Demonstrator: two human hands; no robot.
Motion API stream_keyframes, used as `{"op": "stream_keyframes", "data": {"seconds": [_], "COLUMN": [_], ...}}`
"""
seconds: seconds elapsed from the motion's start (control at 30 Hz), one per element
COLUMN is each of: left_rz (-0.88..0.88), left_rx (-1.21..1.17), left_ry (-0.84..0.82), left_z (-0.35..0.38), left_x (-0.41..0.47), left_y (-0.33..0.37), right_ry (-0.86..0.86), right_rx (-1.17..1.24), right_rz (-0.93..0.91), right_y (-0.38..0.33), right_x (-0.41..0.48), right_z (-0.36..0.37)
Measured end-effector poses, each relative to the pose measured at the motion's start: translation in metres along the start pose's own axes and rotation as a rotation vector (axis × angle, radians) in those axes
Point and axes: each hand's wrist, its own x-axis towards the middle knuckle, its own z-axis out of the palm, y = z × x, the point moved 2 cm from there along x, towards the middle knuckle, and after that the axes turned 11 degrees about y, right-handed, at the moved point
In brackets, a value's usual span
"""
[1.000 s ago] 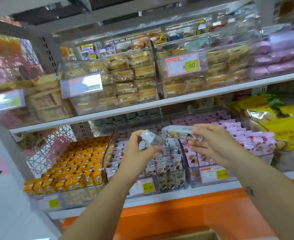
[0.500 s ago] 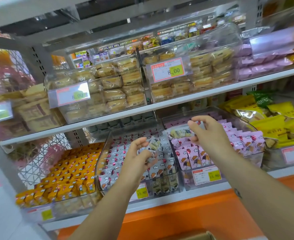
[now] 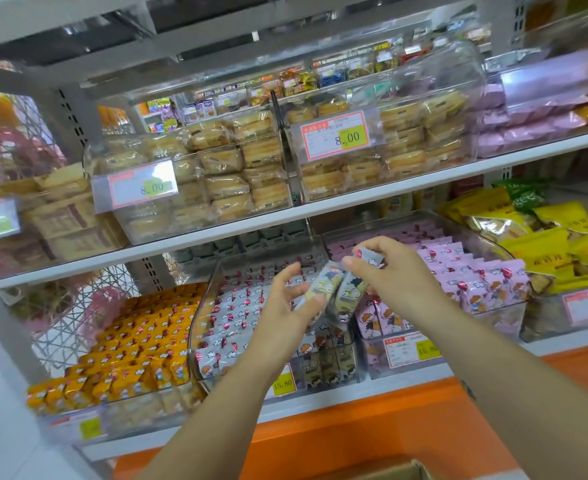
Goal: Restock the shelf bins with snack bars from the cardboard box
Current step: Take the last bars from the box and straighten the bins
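Pinching bars (image 3: 322,287) in left hand (image 3: 282,313) and right hand (image 3: 400,282) above bin (image 3: 213,282) — crowded grip, so risk of dropping one astray.

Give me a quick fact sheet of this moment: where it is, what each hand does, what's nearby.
place: shop shelf with clear bins
left hand: pinches one grey bar
right hand: grips more bars
under hands: grey bin, well stocked
neighbours: orange bin left, pink bin right
box: corner at bottom edge
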Motion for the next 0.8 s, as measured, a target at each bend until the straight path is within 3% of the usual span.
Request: {"op": "stream_keyframes", "data": {"seconds": [0.3, 0.57, 0.8], "left_rz": [0.126, 0.185, 0.234], "left_rx": [0.477, 0.222, 0.422], "left_ry": [-0.174, -0.058, 0.086], "left_z": [0.008, 0.000, -0.007], "left_x": [0.014, 0.015, 0.003], "left_y": [0.004, -0.015, -0.028], "right_ry": [-0.009, -0.031, -0.063], "right_rx": [-0.058, -0.047, -0.015], "right_rz": [-0.074, -0.110, -0.057], "right_y": [0.006, 0.006, 0.013], "right_x": [0.002, 0.004, 0.005], "right_z": [0.007, 0.006, 0.006]}}
